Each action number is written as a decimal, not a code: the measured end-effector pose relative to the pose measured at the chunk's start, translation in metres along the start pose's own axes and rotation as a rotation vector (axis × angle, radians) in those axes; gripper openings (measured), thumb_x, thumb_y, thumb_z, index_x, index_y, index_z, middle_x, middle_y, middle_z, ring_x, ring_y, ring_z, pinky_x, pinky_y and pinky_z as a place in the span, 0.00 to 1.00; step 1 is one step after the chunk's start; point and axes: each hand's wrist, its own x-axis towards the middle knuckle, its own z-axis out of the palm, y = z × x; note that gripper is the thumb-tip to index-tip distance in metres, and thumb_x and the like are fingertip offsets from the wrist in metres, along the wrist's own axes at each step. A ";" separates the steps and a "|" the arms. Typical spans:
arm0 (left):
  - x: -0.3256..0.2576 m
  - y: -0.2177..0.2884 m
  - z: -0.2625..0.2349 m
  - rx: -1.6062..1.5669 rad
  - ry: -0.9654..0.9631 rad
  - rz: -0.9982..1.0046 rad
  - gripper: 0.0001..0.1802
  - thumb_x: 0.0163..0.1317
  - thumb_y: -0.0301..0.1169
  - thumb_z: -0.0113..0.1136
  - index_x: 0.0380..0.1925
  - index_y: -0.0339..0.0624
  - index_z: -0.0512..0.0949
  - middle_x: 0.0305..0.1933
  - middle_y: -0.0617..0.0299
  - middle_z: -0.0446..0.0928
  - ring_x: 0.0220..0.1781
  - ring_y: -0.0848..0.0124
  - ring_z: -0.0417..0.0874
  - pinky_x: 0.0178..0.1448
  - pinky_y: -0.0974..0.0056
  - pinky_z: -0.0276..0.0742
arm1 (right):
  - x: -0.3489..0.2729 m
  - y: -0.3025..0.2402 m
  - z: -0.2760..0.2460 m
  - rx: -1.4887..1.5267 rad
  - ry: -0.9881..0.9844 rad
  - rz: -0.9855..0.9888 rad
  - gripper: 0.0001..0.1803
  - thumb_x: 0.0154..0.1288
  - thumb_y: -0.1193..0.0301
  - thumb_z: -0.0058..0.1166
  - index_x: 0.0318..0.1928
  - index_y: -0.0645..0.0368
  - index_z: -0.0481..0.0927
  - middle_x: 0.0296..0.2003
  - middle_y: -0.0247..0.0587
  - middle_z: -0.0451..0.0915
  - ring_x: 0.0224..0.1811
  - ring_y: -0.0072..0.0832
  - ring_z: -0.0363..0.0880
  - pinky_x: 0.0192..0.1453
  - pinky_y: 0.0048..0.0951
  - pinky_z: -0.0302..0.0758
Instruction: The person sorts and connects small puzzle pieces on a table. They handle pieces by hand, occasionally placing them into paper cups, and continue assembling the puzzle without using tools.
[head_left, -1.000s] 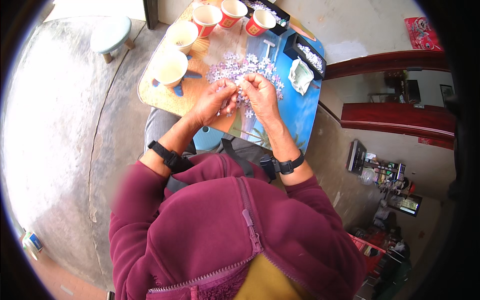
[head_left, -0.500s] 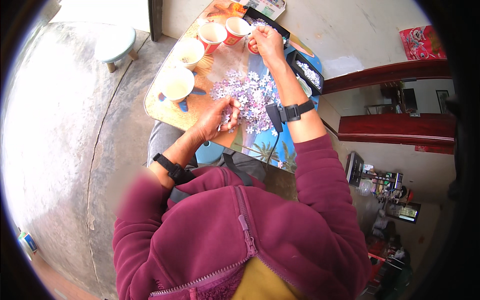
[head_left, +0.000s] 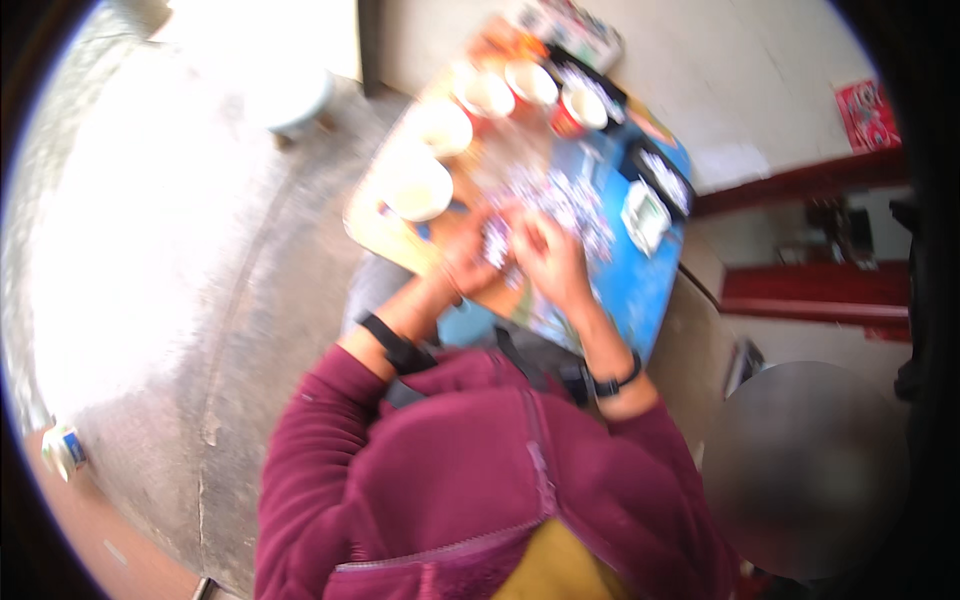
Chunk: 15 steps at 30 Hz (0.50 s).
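Observation:
My left hand (head_left: 466,258) is curled at the near edge of a heap of white and lilac jigsaw puzzle pieces (head_left: 575,205). Some pieces (head_left: 496,243) show against its fingers, seemingly held there, though motion blurs them. Close beside it, my right hand (head_left: 552,262) has its fingers pinched together, their tips near the left hand's fingers. Whatever lies in that pinch is too smeared to make out. Beyond the heap stand several red and white paper cups, among them a near-left cup (head_left: 420,190) and a far-right cup (head_left: 582,108).
Along the right side of the picture-printed table (head_left: 640,290) stand two black boxes of pieces, a far box (head_left: 590,82) and a near box (head_left: 662,172). A white packet (head_left: 645,217) lies by the near one. A pale stool (head_left: 303,100) stands on the floor at left.
My right hand has come back from the far cups to the left hand at the pile's near edge. The whole view has shifted and blurred.

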 end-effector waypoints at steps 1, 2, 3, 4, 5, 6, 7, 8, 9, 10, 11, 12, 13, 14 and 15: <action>-0.002 -0.004 -0.001 0.059 0.163 0.082 0.21 0.71 0.42 0.43 0.53 0.38 0.71 0.53 0.50 0.77 0.53 0.60 0.79 0.59 0.57 0.76 | -0.012 -0.005 0.005 0.008 -0.006 -0.001 0.17 0.58 0.71 0.60 0.48 0.62 0.77 0.36 0.49 0.77 0.38 0.40 0.80 0.41 0.32 0.76; -0.003 -0.005 0.000 0.069 0.161 0.047 0.20 0.71 0.41 0.45 0.53 0.38 0.71 0.53 0.50 0.76 0.54 0.60 0.79 0.60 0.57 0.75 | -0.016 -0.011 0.013 -0.117 0.150 -0.275 0.20 0.58 0.70 0.60 0.51 0.60 0.76 0.38 0.50 0.76 0.41 0.44 0.79 0.44 0.37 0.76; -0.003 -0.004 0.002 0.153 0.161 0.042 0.21 0.70 0.40 0.46 0.55 0.37 0.70 0.57 0.50 0.75 0.58 0.58 0.76 0.64 0.56 0.72 | -0.020 -0.016 0.019 -0.061 0.110 -0.243 0.20 0.57 0.69 0.62 0.51 0.58 0.77 0.40 0.51 0.76 0.42 0.49 0.78 0.47 0.41 0.76; -0.004 -0.003 0.004 0.217 0.193 0.050 0.23 0.71 0.41 0.46 0.58 0.37 0.67 0.62 0.50 0.71 0.62 0.56 0.73 0.68 0.55 0.68 | -0.021 -0.021 0.024 -0.040 0.130 -0.265 0.20 0.55 0.69 0.64 0.50 0.56 0.77 0.40 0.50 0.75 0.41 0.48 0.78 0.45 0.40 0.76; -0.003 -0.003 0.006 0.193 0.120 0.037 0.25 0.71 0.42 0.46 0.61 0.38 0.64 0.65 0.51 0.68 0.65 0.56 0.70 0.70 0.53 0.65 | -0.021 -0.021 0.027 -0.092 0.146 -0.283 0.20 0.53 0.70 0.64 0.48 0.55 0.78 0.38 0.48 0.74 0.39 0.46 0.77 0.42 0.40 0.76; -0.003 -0.003 0.007 0.195 0.104 0.028 0.24 0.72 0.42 0.44 0.60 0.38 0.64 0.64 0.51 0.68 0.65 0.56 0.70 0.69 0.54 0.66 | -0.020 -0.021 0.029 -0.086 0.139 -0.271 0.19 0.53 0.71 0.64 0.48 0.54 0.78 0.37 0.47 0.74 0.37 0.45 0.77 0.40 0.41 0.76; -0.001 -0.003 0.006 0.192 0.153 0.015 0.22 0.72 0.41 0.43 0.59 0.38 0.65 0.64 0.51 0.68 0.65 0.56 0.70 0.68 0.54 0.67 | -0.019 -0.017 0.030 -0.091 0.122 -0.227 0.19 0.53 0.72 0.63 0.47 0.54 0.78 0.36 0.46 0.73 0.36 0.45 0.77 0.38 0.41 0.76; 0.001 -0.002 0.006 0.237 0.150 0.023 0.20 0.73 0.40 0.42 0.57 0.39 0.66 0.63 0.52 0.69 0.65 0.57 0.71 0.67 0.55 0.68 | -0.014 -0.015 0.031 -0.116 0.150 -0.300 0.18 0.53 0.72 0.62 0.46 0.54 0.78 0.36 0.46 0.73 0.35 0.46 0.77 0.37 0.41 0.76; 0.003 -0.002 0.004 0.279 0.257 0.033 0.18 0.73 0.40 0.41 0.55 0.40 0.67 0.61 0.52 0.71 0.64 0.57 0.71 0.67 0.56 0.69 | -0.013 -0.011 0.031 -0.149 0.167 -0.340 0.17 0.54 0.72 0.61 0.46 0.54 0.77 0.36 0.45 0.73 0.35 0.46 0.77 0.36 0.42 0.76; 0.005 -0.004 0.002 0.266 0.273 0.042 0.15 0.74 0.38 0.39 0.49 0.40 0.69 0.56 0.54 0.74 0.61 0.59 0.74 0.64 0.57 0.72 | -0.012 -0.007 0.032 -0.173 0.171 -0.322 0.14 0.56 0.72 0.58 0.45 0.55 0.77 0.36 0.46 0.74 0.34 0.48 0.77 0.36 0.43 0.76; 0.006 -0.004 -0.001 0.289 0.276 0.050 0.15 0.74 0.37 0.40 0.48 0.40 0.69 0.55 0.54 0.75 0.60 0.59 0.75 0.64 0.57 0.72 | -0.012 -0.003 0.032 -0.194 0.190 -0.347 0.14 0.57 0.73 0.57 0.45 0.56 0.77 0.36 0.46 0.74 0.35 0.49 0.77 0.36 0.43 0.76; 0.007 -0.005 -0.004 0.296 0.256 0.054 0.14 0.73 0.37 0.40 0.48 0.39 0.70 0.54 0.54 0.75 0.59 0.59 0.75 0.64 0.57 0.72 | -0.012 0.000 0.033 -0.217 0.200 -0.351 0.13 0.57 0.73 0.57 0.45 0.56 0.77 0.36 0.47 0.74 0.35 0.49 0.78 0.37 0.43 0.76; 0.008 -0.006 -0.006 0.302 0.236 0.057 0.14 0.73 0.37 0.40 0.47 0.39 0.70 0.53 0.55 0.76 0.57 0.59 0.76 0.63 0.57 0.73 | -0.011 0.002 0.032 -0.236 0.195 -0.336 0.13 0.58 0.73 0.56 0.45 0.57 0.77 0.36 0.48 0.75 0.35 0.49 0.78 0.37 0.44 0.76; 0.009 -0.008 -0.007 0.269 0.214 0.045 0.14 0.73 0.36 0.40 0.44 0.39 0.72 0.50 0.57 0.76 0.53 0.63 0.77 0.60 0.59 0.74 | -0.010 0.004 0.031 -0.232 0.229 -0.358 0.10 0.58 0.76 0.54 0.43 0.59 0.78 0.36 0.49 0.76 0.36 0.50 0.78 0.37 0.43 0.76; 0.010 -0.008 -0.008 0.272 0.177 0.025 0.13 0.73 0.36 0.40 0.43 0.40 0.73 0.50 0.57 0.76 0.52 0.64 0.77 0.59 0.60 0.75 | -0.009 0.006 0.029 -0.173 0.261 -0.362 0.10 0.58 0.77 0.53 0.42 0.59 0.78 0.35 0.49 0.77 0.35 0.50 0.78 0.38 0.43 0.76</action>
